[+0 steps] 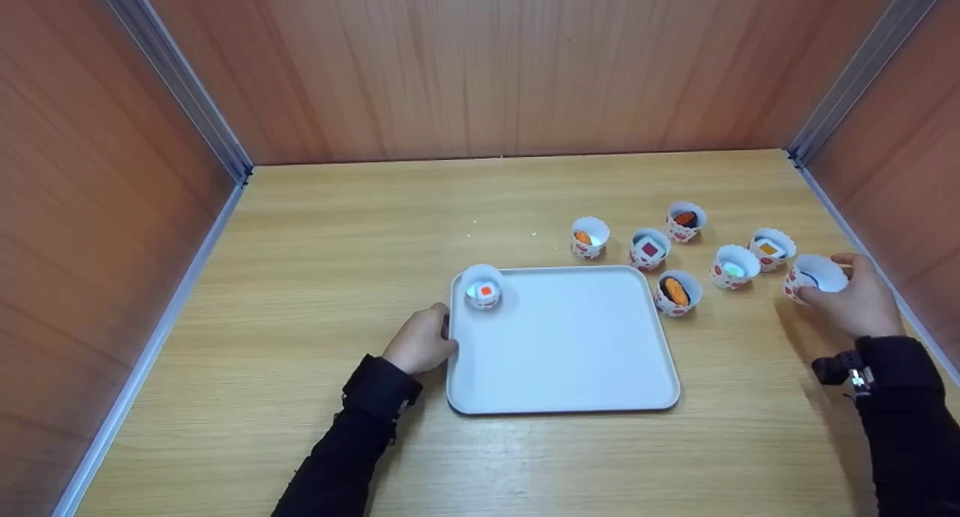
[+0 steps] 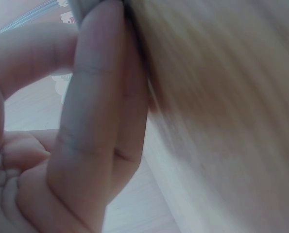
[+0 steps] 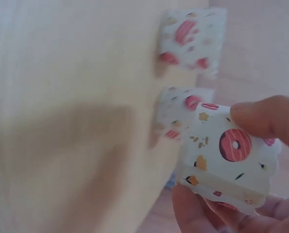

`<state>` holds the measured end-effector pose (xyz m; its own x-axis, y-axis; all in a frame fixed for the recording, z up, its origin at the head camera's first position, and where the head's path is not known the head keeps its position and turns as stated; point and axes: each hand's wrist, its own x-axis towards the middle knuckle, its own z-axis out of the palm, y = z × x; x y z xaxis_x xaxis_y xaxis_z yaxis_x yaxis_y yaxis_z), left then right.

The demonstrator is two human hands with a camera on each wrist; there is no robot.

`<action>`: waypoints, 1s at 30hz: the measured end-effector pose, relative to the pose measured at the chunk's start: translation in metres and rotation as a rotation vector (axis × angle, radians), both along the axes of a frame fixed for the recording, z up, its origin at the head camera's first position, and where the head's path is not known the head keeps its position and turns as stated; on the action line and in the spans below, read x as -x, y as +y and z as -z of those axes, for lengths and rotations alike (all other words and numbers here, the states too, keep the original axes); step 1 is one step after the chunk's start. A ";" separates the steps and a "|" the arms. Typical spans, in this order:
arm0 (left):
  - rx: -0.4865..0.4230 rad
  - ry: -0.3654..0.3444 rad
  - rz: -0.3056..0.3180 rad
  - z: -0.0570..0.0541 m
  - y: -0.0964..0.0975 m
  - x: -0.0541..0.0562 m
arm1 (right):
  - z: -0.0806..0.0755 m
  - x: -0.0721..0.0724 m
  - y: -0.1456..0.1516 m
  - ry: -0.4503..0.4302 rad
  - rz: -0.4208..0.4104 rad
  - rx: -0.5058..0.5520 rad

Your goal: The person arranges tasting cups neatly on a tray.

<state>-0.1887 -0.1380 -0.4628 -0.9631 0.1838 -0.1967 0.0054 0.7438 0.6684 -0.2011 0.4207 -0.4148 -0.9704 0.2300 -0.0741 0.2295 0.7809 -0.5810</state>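
Left hand: gripped the white tray by its 9 o'clock edge.
Right hand: held a doughnut-print paper cup between thumb and fingers, at the tray's 3 o'clock.
Tray cup: stood in the 10 o'clock corner.
Other cups: six, filled, on the counter, 12 to 2 o'clock.

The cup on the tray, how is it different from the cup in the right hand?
The tray cup stands on the tray, with no hand touching it; the held cup is gripped by the right hand, off to the tray's right. The tray cup shows an orange-red square inside; what the held cup contains is hard to make out. Both are white cups, open at the top.
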 end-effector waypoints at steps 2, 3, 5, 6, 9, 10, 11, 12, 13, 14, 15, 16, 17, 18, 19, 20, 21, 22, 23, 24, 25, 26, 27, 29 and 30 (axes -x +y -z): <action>-0.001 -0.007 -0.003 0.000 0.000 0.000 | -0.007 0.001 -0.008 0.009 -0.019 0.009; -0.005 -0.013 -0.005 -0.001 0.001 0.000 | -0.010 0.002 -0.012 0.013 -0.026 0.015; -0.009 -0.020 -0.007 -0.001 0.001 0.000 | -0.016 0.004 -0.021 0.027 -0.044 0.020; -0.008 -0.021 -0.006 -0.001 0.001 0.000 | -0.018 0.004 -0.026 0.038 -0.057 0.017; -0.010 -0.016 -0.006 -0.001 0.002 0.000 | -0.023 0.008 -0.044 0.071 -0.103 0.011; -0.011 -0.012 -0.006 -0.001 0.002 0.000 | -0.025 0.009 -0.050 0.077 -0.117 0.010; -0.011 -0.008 -0.006 -0.001 0.002 0.000 | -0.026 0.011 -0.056 0.081 -0.132 0.009; -0.012 -0.007 -0.007 -0.001 0.002 0.000 | -0.028 0.013 -0.062 0.085 -0.147 0.012; -0.013 -0.005 -0.008 -0.001 0.002 -0.001 | -0.030 0.014 -0.068 0.087 -0.161 0.016; -0.012 -0.003 -0.008 -0.001 0.002 0.000 | -0.031 0.016 -0.074 0.085 -0.172 0.023; -0.011 -0.001 -0.008 -0.001 0.002 -0.001 | -0.032 0.018 -0.081 0.081 -0.184 0.028; -0.010 0.002 -0.006 -0.001 0.002 -0.001 | -0.033 0.020 -0.086 0.078 -0.196 0.032; -0.010 0.003 -0.006 -0.001 0.003 -0.001 | -0.034 0.022 -0.092 0.079 -0.210 0.035; -0.008 0.004 -0.004 -0.001 0.003 0.000 | -0.035 0.023 -0.098 0.078 -0.224 0.038; -0.010 0.004 -0.002 -0.001 0.003 0.000 | -0.035 0.025 -0.103 0.077 -0.239 0.040; -0.013 0.003 -0.002 -0.001 0.003 -0.001 | -0.035 0.026 -0.108 0.075 -0.252 0.041; -0.014 0.002 -0.002 -0.001 0.003 0.000 | -0.035 0.028 -0.114 0.073 -0.268 0.044; -0.016 0.000 -0.003 -0.001 0.004 0.000 | -0.036 0.029 -0.119 0.074 -0.281 0.045; -0.019 -0.001 -0.004 -0.001 0.004 0.000 | -0.036 0.030 -0.124 0.075 -0.296 0.046; -0.021 -0.003 -0.006 -0.001 0.004 0.000 | -0.036 0.032 -0.130 0.069 -0.309 0.055; -0.024 -0.003 -0.006 -0.001 0.004 0.000 | -0.036 0.033 -0.135 0.075 -0.328 0.064; -0.025 -0.001 -0.006 -0.001 0.004 0.000 | -0.035 0.034 -0.141 0.076 -0.347 0.072; -0.024 0.003 -0.004 -0.001 0.004 0.000 | -0.034 0.035 -0.146 0.076 -0.370 0.087; -0.023 0.012 0.000 -0.001 0.005 -0.001 | -0.031 0.038 -0.157 0.085 -0.408 0.101; -0.021 0.017 0.001 -0.001 0.005 -0.001 | -0.028 0.038 -0.163 0.088 -0.427 0.115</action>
